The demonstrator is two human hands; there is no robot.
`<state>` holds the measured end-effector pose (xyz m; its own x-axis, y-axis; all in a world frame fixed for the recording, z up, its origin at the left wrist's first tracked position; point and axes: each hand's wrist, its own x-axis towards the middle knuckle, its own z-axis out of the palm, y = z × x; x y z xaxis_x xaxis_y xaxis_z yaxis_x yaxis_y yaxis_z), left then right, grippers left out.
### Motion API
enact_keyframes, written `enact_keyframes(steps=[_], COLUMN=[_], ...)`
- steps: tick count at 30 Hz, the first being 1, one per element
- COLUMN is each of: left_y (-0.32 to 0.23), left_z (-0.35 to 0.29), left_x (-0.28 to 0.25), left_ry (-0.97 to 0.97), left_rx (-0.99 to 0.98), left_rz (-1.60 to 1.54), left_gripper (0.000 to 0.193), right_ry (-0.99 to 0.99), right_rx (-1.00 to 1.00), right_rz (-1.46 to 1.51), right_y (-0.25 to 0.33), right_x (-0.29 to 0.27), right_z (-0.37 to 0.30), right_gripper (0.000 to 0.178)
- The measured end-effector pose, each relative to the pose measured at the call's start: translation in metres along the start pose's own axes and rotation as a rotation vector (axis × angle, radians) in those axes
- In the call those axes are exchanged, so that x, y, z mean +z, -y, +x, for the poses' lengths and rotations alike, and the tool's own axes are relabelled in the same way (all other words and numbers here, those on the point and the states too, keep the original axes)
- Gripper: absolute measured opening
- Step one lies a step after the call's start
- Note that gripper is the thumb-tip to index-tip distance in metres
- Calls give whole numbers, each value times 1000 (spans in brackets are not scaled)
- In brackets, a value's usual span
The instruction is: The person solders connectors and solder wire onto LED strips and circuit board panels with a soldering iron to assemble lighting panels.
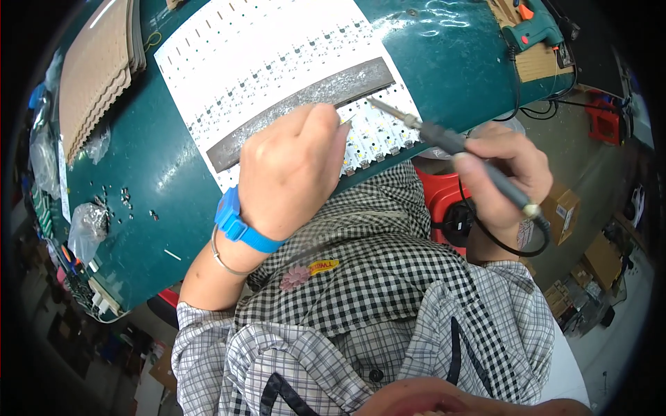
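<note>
My right hand (503,170) grips a soldering iron (444,137) by its dark grey handle. The iron's metal tip points up and left, over the right end of the circuit boards. My left hand (288,163) is closed in a pinch above the near part of the boards; what its fingers hold, if anything, is too small to make out. Beneath it lies a large white panel of circuit boards (277,52) with rows of small parts. A long dark grey metal bar (305,96) lies across the panel, partly hidden by my left hand.
The green table (458,76) carries stacked brown corrugated sheets (100,69) at left. Small loose metal parts (125,197) lie beside a clear plastic bag (89,229). A green glue gun (533,33) sits at the far right, its cables trailing over the edge. Red stool (440,201) below.
</note>
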<state>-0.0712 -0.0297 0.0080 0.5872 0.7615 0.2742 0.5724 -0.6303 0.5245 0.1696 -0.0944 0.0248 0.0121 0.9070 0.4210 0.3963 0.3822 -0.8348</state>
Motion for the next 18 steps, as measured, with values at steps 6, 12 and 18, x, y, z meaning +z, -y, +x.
enact_keyframes(steps=[6, 12, 18], left_y=[7, 8, 9], left_z=[-12, -17, -11], left_x=[-16, -13, -5], left_ry=[-78, -25, -91], left_rx=[-37, -106, -69], left_rz=[-48, -8, -19], left_gripper=[15, 14, 13], right_ry=[-112, -1, 0], right_rx=[82, 92, 155], right_rz=[175, 28, 35], right_y=[-3, -4, -4], right_x=[-5, 7, 14], right_z=[-10, -10, -9], right_gripper=[16, 18, 17])
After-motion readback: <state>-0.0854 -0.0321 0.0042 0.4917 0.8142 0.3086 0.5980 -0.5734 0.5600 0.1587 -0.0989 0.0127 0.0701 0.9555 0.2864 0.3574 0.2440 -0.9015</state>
